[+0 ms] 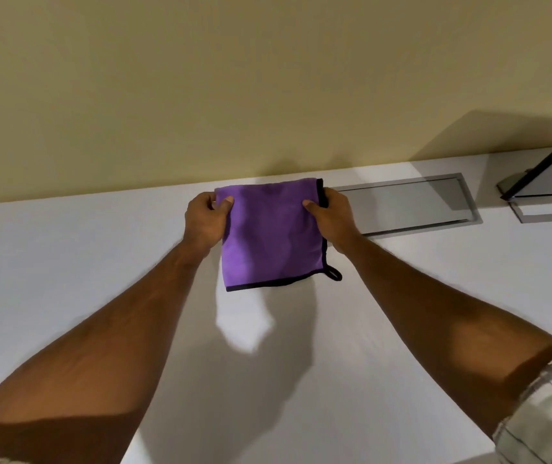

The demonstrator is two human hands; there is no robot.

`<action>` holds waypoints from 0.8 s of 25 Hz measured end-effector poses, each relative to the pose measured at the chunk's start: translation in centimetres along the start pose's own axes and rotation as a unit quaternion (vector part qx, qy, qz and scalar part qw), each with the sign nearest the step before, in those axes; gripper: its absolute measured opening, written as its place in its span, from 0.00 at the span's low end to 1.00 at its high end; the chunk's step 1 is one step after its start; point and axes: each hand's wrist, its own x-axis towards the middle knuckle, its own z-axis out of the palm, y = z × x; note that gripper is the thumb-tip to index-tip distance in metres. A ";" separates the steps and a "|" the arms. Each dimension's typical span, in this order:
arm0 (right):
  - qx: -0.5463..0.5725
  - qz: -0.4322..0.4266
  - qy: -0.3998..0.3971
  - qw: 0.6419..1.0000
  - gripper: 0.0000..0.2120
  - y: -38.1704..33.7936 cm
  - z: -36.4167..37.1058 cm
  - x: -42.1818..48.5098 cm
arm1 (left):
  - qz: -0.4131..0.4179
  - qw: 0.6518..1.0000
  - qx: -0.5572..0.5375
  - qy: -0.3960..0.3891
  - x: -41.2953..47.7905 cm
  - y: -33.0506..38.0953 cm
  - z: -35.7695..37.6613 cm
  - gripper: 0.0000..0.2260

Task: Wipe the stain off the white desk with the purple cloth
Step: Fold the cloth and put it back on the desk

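Note:
A purple cloth [269, 234] with black edging and a small black loop at its lower right corner hangs folded above the white desk [67, 262]. My left hand [206, 222] pinches its upper left corner. My right hand [333, 217] pinches the upper right edge. Both thumbs lie on the front of the cloth. The cloth casts a shadow on the desk below it. No stain shows on the visible desk surface.
A grey metal cable flap [408, 204] is set into the desk right of the cloth. A dark monitor [549, 169] on a grey stand [549, 211] sits at the far right. A beige wall [234, 78] runs along the desk's back edge.

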 end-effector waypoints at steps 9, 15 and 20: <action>-0.121 -0.068 0.000 0.990 0.25 1.7 0.7 3.9 | 0.149 0.962 0.229 -0.009 -0.1 -2.0 3.1 0.36; -0.392 -0.257 -0.092 0.878 0.31 4.6 4.0 -0.2 | 0.272 0.842 0.451 -0.116 -2.8 -4.5 5.1 0.34; -0.429 -0.222 -0.148 0.863 0.34 5.6 4.5 -1.3 | 0.248 0.812 0.509 -0.143 -3.4 -5.1 4.7 0.36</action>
